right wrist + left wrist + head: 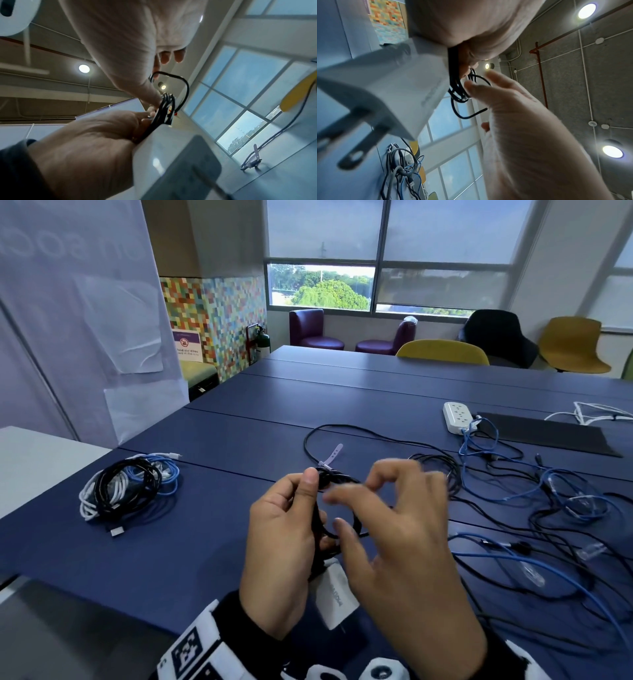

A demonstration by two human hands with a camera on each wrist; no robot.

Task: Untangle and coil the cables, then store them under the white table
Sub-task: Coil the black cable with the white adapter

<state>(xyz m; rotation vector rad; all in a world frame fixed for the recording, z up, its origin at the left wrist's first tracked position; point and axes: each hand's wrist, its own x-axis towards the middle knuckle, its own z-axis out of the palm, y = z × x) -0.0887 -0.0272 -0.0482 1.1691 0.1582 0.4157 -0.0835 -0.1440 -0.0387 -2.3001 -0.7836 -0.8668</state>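
left hand (284, 546) grips the black cable coil (334, 508) at frame center, right hand (400, 546) looks loosely spread, blurry though

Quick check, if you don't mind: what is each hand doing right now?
Left hand: grips the coiled black cable, white charger hanging below.
Right hand: blurred, fingers curled at the coil; grip cannot be told.

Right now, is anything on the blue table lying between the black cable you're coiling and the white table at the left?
Yes. The left hand holds the black cable, and a pile of coiled cables lies on the blue table between it and the white table. The route under that table is out of view.
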